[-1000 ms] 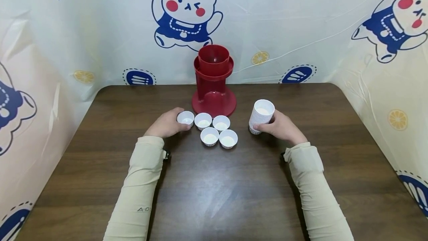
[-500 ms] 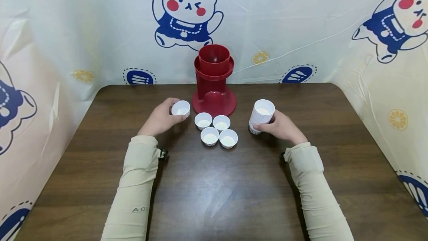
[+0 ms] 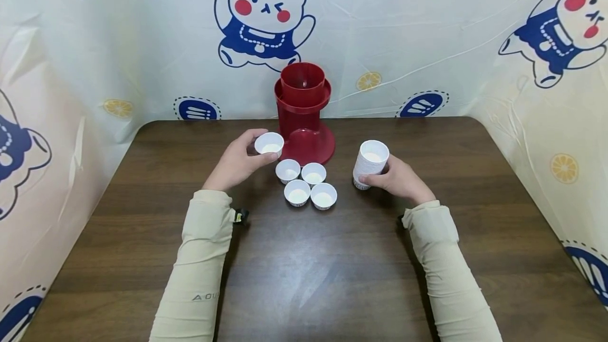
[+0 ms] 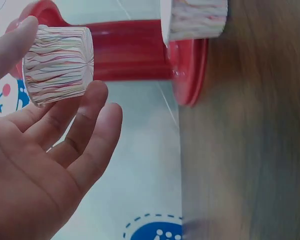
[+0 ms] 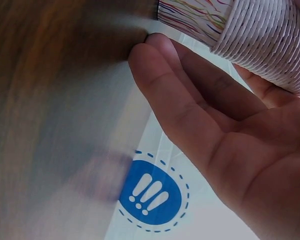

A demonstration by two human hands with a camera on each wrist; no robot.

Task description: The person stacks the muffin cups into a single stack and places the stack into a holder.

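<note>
Brown wood-look table in front of you, soft glare mid-surface, far corners rounded; pale sheet hangs at the back and both sides, creased in places, printed with blue-clad bears, lemon slices and blue ovals; cream sleeves cover both your forearms, small black device at your left wrist; red stand sits at the far middle, round base, upright column, red tumbler set in the ring on top.

Your left hand pinches one white cup, thumb on the near side, fingers on the far side; cup is lifted off the wood, mouth up, just beside the stand, contact with it can't be told; left wrist view gives you pleated walls, thin wavy red, yellow and dark lines running rim to bottom.

Your right hand is clamped round the lower part of a tall cup stack, right of the stand; nested rims make a ridged white side, bottom cup shows coloured streaks; whether its foot touches the table, unclear; four loose cups sit between your hands, mouths up, slanted two-by-two, close together.
</note>
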